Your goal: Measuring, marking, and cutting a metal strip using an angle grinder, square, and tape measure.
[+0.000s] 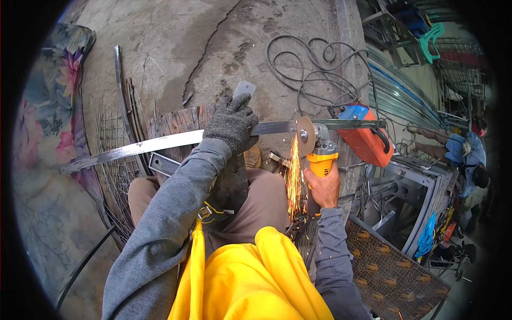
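My left hand [230,124], in a dark grey knit glove, is closed over a long flat metal bar [144,145] and presses it down on a wooden block [176,121]. A small metal plate with holes [245,88] sticks out beyond the gloved fingers; whether they hold it too, I cannot tell. My bare right hand [324,186] grips a yellow angle grinder [322,164]. Its thin cutting disc [305,136] meets the bar to the right of the glove, and orange sparks [295,181] stream down toward me.
A looped black cable [301,80] lies on the cracked concrete floor [160,32]. An orange and blue machine [365,136] stands behind the grinder. Metal frames [410,176] and a patterned board [394,272] are at right, a flowered cloth [53,117] at left. Farther right is a person in blue [469,154].
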Demonstrator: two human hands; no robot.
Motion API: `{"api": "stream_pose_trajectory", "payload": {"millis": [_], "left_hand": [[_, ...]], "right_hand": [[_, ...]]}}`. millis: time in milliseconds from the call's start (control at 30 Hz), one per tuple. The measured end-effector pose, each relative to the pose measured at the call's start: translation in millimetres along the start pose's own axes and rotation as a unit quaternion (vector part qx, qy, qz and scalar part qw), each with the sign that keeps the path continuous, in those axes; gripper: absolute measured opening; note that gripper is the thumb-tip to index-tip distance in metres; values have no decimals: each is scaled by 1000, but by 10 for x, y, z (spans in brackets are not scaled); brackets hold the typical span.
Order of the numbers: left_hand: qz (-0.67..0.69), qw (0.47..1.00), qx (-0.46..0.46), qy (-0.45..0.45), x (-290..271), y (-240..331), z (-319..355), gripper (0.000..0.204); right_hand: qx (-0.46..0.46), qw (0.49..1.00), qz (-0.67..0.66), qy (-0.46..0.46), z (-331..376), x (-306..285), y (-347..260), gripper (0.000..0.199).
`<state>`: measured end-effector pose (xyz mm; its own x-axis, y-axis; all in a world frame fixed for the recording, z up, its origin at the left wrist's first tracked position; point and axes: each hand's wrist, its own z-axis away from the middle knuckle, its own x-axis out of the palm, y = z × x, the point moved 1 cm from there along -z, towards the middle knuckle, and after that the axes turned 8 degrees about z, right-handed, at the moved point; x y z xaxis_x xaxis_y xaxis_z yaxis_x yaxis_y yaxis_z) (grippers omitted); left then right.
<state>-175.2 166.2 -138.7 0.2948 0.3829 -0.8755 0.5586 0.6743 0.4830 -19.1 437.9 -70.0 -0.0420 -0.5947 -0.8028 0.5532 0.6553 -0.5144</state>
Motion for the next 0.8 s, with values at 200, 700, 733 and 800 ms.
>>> {"api": "stream_pose_trajectory", "payload": {"millis": [200,700,733,800], "left_hand": [[1,1000,-1,-20,-25,35,-1,42],[20,1000,3,-18,-32,20,2,42],[21,1000,1,-23,-47,34,-4,42],[23,999,0,-28,-36,44,-17,41]], "right_hand": [[13,1000,21,-3,6,10,23,54],[16,1000,8,3,-12,46,-33,54],[15,1000,16,8,-9,54,-6,54],[14,1000,25,13,-10,46,22,54]]}}
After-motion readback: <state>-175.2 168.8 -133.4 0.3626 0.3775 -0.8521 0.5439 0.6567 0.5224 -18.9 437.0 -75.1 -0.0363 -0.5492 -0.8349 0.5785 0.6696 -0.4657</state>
